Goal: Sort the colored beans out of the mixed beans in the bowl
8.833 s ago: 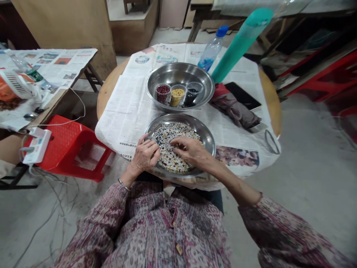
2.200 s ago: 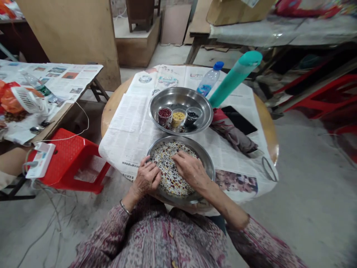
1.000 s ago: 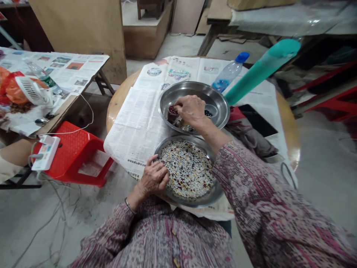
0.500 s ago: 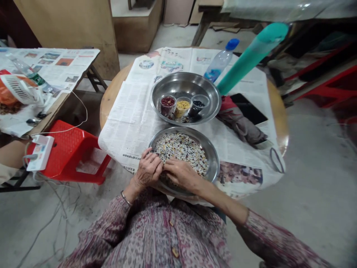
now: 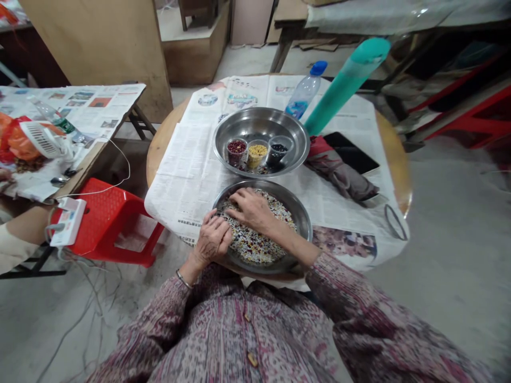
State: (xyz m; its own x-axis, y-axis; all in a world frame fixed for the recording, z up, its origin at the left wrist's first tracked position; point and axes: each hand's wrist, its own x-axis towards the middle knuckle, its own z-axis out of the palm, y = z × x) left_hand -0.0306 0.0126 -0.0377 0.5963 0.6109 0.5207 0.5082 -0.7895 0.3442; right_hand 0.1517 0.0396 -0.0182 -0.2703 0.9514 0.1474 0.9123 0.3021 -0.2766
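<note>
The nearer steel basin [image 5: 304, 207] holds white grains [image 5: 259, 244] mixed with dark, yellow and reddish beans. At its left rim, my left hand [image 5: 214, 236] is closed with curled fingers; whatever lies inside the fist is hidden. My right hand [image 5: 252, 210] reaches over the grains towards the basin's upper left, fingers apart and tips low at the mix. Just behind stands a larger steel basin [image 5: 259, 117]. Inside it are three clear cups: one of red beans [image 5: 237, 148], one of yellow beans [image 5: 257, 152] and one of black beans [image 5: 277, 152].
A blue-capped bottle [image 5: 305, 90] and a green tube [image 5: 347, 85] stand behind the far basin. To the right lie a folded umbrella [image 5: 341, 173], a dark tablet [image 5: 351, 151] and a loop [image 5: 395, 222]. A red stool [image 5: 101, 229] bears a power strip [image 5: 68, 222]. Another person's leg shows far left.
My right hand has moved away from beside my left hand, forward over the grains, and its fingers have spread. My left hand stays closed at the rim. The view has shifted slightly.
</note>
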